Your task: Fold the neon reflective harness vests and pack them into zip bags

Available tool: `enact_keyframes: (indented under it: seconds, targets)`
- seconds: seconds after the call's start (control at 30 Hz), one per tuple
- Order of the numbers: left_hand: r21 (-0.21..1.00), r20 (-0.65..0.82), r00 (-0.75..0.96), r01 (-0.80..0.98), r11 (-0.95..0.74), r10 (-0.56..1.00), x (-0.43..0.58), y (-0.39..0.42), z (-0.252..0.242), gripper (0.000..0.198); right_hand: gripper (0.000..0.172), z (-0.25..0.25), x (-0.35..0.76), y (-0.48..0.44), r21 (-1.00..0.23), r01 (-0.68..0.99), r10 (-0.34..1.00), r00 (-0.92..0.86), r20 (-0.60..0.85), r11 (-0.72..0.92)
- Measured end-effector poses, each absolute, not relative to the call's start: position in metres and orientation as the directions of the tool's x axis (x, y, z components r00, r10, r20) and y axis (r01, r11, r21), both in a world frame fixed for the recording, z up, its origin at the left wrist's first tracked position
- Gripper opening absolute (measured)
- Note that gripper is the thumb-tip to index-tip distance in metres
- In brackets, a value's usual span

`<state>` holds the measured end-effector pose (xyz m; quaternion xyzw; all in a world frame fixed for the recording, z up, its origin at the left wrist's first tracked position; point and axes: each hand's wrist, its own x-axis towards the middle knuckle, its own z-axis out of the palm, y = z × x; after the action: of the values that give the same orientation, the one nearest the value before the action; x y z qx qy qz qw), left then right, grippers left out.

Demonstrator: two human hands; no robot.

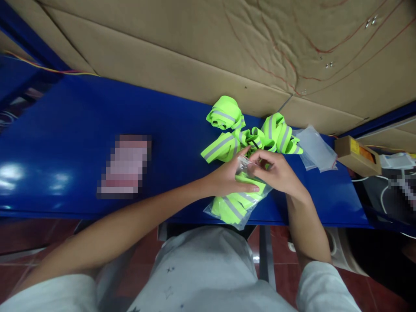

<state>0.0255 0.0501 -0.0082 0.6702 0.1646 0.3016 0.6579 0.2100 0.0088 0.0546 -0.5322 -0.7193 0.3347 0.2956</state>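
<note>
Both my hands meet over a clear plastic bag [238,207] that holds a folded neon-green band with a grey reflective stripe. My left hand [227,177] is closed on the bag's upper part, thumb across the front. My right hand [276,171] pinches the bag's open top edge with its fingertips. The bag hangs over the front edge of the blue table [81,143]. Just behind my hands lies a loose pile of several more neon-green reflective bands [250,130], some rolled.
Empty clear plastic bags [316,149] lie right of the pile. A small cardboard box [355,154] sits at the table's right end. A blurred pink patch [125,167] lies on the left of the table. Cardboard sheets [201,47] cover the wall behind.
</note>
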Motion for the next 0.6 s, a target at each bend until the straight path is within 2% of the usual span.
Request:
enact_keyframes:
  seconds: [0.1,0.17,0.43,0.6]
  targets:
    - [0.965,0.247,0.789,-0.252,-0.070,0.563,0.027,0.049,-0.006,0.078,0.007,0.051,0.210,0.009,-0.847,0.492,0.956,-0.289,0.056,0.199]
    - [0.968,0.233,0.805,-0.244,-0.053,0.546,0.027,0.048,-0.006,0.067,0.010,0.048,0.209,0.010,-0.880,0.446,0.957,-0.287,0.035,0.166]
    - [0.975,0.183,0.840,-0.223,0.018,0.511,0.024,0.046,-0.002,0.071,0.016,0.040,0.203,0.010,-0.914,0.392,0.973,-0.231,0.012,0.104]
    - [0.978,0.168,0.838,-0.209,0.022,0.520,0.024,0.046,-0.003,0.079,0.020,0.039,0.199,0.010,-0.920,0.380,0.974,-0.225,0.006,0.094]
